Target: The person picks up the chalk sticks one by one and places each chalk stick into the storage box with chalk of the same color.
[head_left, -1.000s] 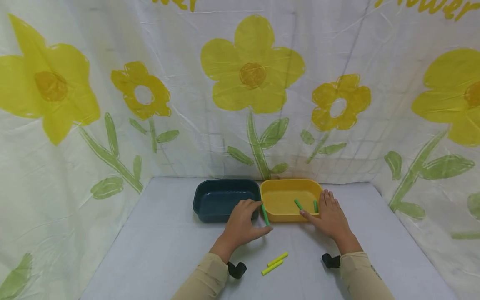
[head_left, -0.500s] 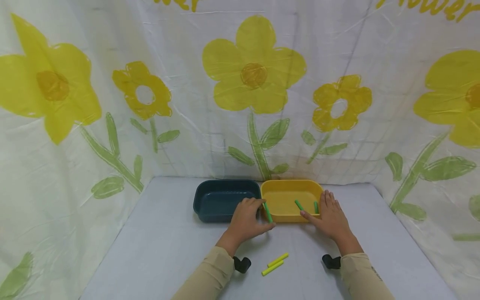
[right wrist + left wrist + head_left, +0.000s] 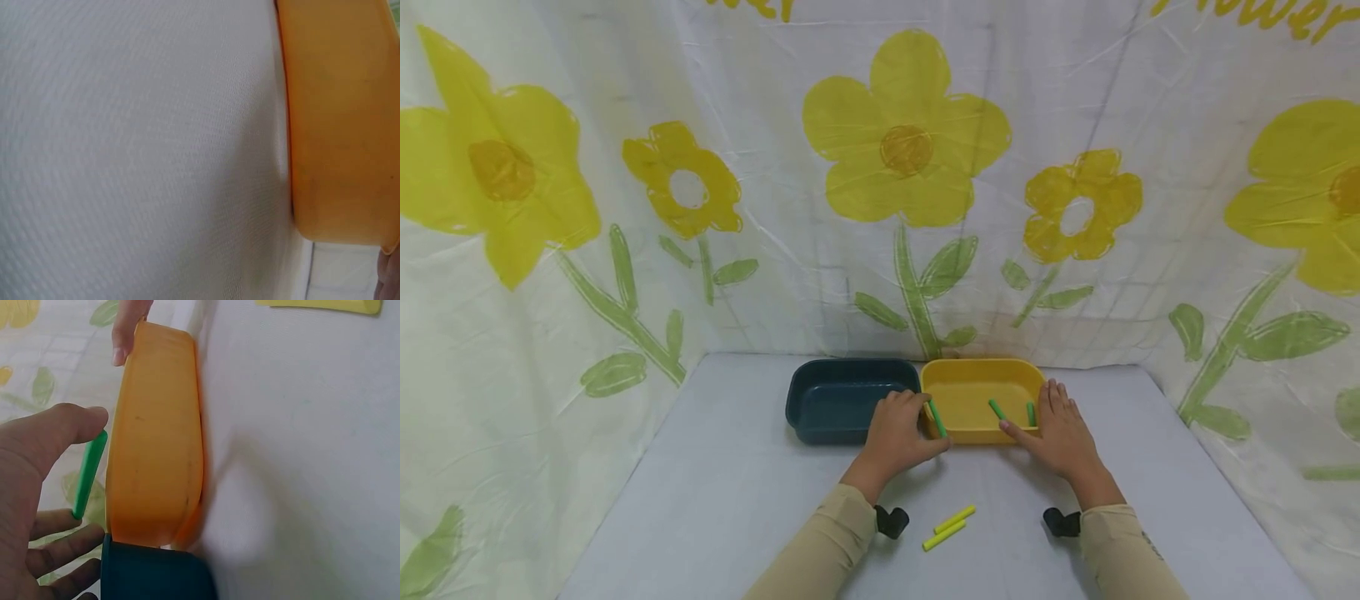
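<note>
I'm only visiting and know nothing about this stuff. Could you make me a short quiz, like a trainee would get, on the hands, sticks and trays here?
1. Multiple choice: what is the left hand holding?
a) a yellow stick
b) a green stick
c) nothing

2. Count: how many green sticks lie in the yellow tray?

3. True or false: both yellow sticks lie in the dark teal tray.

Key:
1. b; it is held between thumb and fingers.
2. Two, both toward the end beside the right hand.
3. False; they lie on the white table, nearer the person than the trays.
</note>
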A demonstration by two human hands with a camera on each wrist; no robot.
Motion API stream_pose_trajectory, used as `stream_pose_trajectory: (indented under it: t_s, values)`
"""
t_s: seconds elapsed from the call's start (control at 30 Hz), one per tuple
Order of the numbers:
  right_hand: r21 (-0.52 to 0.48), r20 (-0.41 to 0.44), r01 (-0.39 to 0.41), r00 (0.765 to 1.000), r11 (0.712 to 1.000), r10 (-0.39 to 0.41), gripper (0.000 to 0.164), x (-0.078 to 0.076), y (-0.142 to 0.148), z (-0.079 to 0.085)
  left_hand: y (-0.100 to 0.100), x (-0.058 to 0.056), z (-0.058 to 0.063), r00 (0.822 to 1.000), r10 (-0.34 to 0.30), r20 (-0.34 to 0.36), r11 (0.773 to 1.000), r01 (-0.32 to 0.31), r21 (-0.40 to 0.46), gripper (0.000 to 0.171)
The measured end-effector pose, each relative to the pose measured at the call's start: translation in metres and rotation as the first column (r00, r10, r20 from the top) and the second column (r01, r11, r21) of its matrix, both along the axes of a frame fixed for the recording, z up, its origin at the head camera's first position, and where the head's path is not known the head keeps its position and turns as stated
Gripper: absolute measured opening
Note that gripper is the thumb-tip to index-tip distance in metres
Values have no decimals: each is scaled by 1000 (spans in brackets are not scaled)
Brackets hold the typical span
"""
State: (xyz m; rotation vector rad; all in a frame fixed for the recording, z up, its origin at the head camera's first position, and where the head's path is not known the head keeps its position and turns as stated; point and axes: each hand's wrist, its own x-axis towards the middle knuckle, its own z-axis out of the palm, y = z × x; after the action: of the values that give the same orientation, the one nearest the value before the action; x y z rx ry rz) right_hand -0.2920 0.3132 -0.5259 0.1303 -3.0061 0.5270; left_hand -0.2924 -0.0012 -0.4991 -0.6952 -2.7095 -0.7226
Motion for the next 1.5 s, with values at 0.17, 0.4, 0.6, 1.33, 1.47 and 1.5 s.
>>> stream_pose_trajectory:
  t_s: [0.17,0.4,0.6,1.33,1.47,1.5]
  values:
    - [5,9,-2,1000,1000,2,127,-1,0,0,4,-1,1,1000,27,3,999,-27,-21,74]
    - [9,3,-2,1000,1000,2,127,-3,2,-2,11,-3,0,999,47,10,998,-46,-41,73]
    - [11,3,-1,1000,1000,1,127,-2,1,-2,16,-6,-2,998,64,21,997,-63,-47,70]
    - [5,9,4,1000,1000,-4,127,-2,3,-2,13,17,-3,996,-85,15,989,83,122,50]
    - [2,13,3,1000,1000,-3,127,-3,3,-3,9,28,-4,986,-149,75,984,141,112,50]
    - [4,12,3,1000,1000,-3,127,-3,3,-3,8,30,-5,982,-163,92,982,153,107,50]
